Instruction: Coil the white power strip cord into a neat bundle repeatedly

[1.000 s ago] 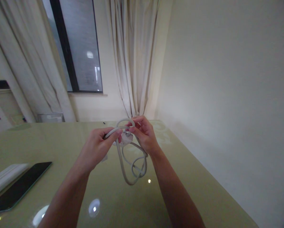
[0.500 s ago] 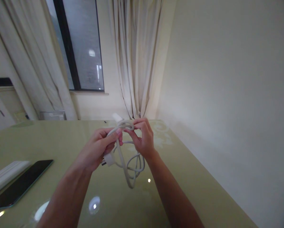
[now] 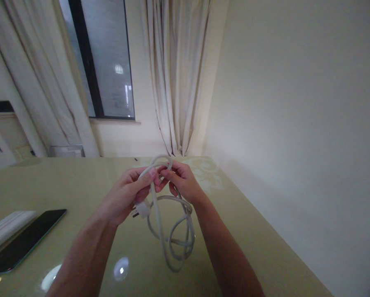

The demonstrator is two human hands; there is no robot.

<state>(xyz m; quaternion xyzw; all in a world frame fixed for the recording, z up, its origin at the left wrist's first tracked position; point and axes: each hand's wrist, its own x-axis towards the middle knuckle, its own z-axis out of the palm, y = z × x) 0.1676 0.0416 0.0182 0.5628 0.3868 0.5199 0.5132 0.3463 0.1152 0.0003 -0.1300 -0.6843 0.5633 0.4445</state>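
Note:
A pale grey power cord (image 3: 160,231) hangs in loose, tangled loops between my two hands, above the table. My left hand (image 3: 127,192) is closed on it, thumb pressed over the cord. Just under those fingers sticks out the white plug (image 3: 143,209), its dark prongs pointing left. My right hand (image 3: 185,181) pinches the cord at a small loop that rises above both hands. The fingertips of the two hands nearly meet. Behind the right fingers, the cord's other end is hidden.
On the left of the glossy greenish table (image 3: 246,255) lie a black phone-like slab (image 3: 27,239) and a long white object (image 3: 10,227). A bare wall (image 3: 296,123) borders the table on the right. Curtains (image 3: 178,82) and a window (image 3: 110,62) are behind it.
My right hand has moved slightly down and closer to the left. The white end piece above the hands has gone from sight, and the hanging loops have dropped lower and spread.

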